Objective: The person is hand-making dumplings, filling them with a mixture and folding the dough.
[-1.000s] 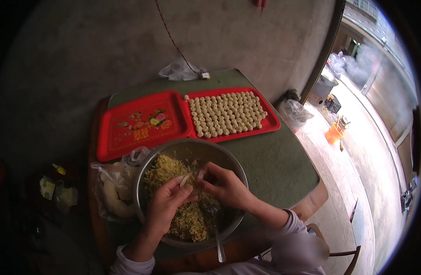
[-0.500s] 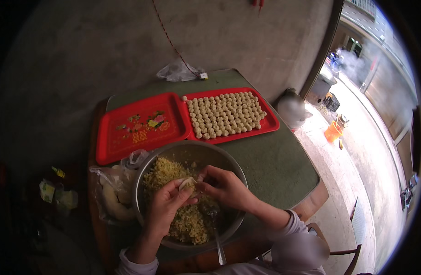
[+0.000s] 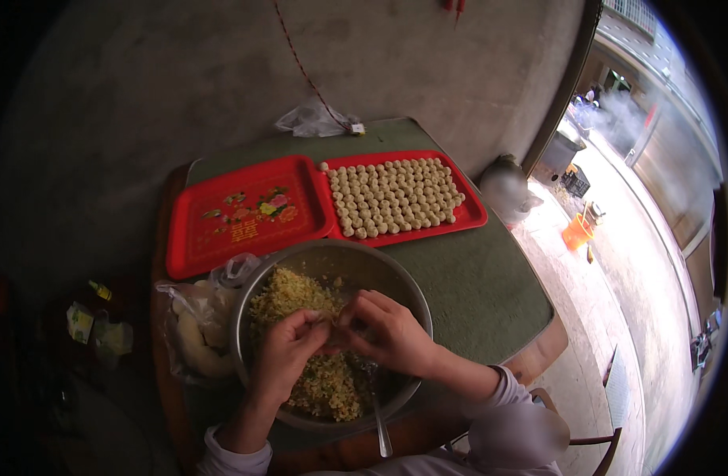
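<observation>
Both hands meet over the metal bowl [image 3: 245, 317] at the table's near edge; the left hand [image 3: 285, 357] and right hand [image 3: 384, 333] press fingertips together around a small piece that is mostly hidden between them, so what exactly they pinch cannot be told; the piece sits directly above the yellow crumbly filling [image 3: 293, 297], equally near to either hand. A spoon handle [image 3: 380, 432] juts from the bowl toward the person. Beyond the bowl's far rim, two red trays lie side by side across the green table top [image 3: 475, 285]; the left tray [image 3: 245, 218] bare, the right tray [image 3: 471, 214] packed with rows of pale balls [image 3: 392, 194]. A plastic bag [image 3: 193, 337] rests at the bowl's left; concrete floor surrounds the table.
</observation>
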Motion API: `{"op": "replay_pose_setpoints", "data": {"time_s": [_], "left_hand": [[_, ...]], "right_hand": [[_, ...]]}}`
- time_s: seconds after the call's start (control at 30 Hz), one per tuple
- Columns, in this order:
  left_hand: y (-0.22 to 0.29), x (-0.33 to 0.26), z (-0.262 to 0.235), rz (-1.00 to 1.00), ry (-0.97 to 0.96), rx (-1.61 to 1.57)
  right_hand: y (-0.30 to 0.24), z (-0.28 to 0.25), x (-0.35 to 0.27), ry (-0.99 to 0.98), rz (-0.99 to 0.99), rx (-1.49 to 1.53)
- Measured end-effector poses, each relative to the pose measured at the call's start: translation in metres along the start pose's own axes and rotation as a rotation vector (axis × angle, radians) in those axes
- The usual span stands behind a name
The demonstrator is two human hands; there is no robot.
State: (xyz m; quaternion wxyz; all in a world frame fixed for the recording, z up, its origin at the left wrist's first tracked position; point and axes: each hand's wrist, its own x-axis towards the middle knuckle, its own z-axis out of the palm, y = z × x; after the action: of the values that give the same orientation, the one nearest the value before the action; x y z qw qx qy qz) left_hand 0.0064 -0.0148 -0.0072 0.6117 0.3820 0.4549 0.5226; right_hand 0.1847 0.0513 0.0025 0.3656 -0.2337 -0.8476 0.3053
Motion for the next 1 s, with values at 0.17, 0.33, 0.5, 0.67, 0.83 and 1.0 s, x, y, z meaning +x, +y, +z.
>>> {"op": "replay_pose_setpoints", "data": {"time_s": [0.17,0.33,0.5,0.67,0.83,1.0], "left_hand": [[-0.004,0.0,-0.002,-0.006,-0.006,0.088],[0.002,-0.005,0.001,0.026,-0.063,0.143],[0.003,-0.006,-0.001,0.019,-0.079,0.076],[0.01,-0.006,-0.002,-0.084,-0.067,-0.059],[0.011,-0.007,-0.002,-0.079,-0.092,-0.135],[0.01,-0.008,-0.001,-0.09,-0.141,-0.084]], "right_hand": [[-0.002,0.001,0.0,-0.031,-0.212,-0.232],[-0.001,0.003,0.001,-0.011,-0.176,-0.162],[-0.005,0.001,0.0,-0.037,-0.052,-0.019],[-0.004,-0.004,-0.002,-0.082,0.203,0.178],[0.001,-0.006,-0.001,-0.116,0.192,0.268],[0.0,-0.007,-0.001,-0.132,0.209,0.209]]}}
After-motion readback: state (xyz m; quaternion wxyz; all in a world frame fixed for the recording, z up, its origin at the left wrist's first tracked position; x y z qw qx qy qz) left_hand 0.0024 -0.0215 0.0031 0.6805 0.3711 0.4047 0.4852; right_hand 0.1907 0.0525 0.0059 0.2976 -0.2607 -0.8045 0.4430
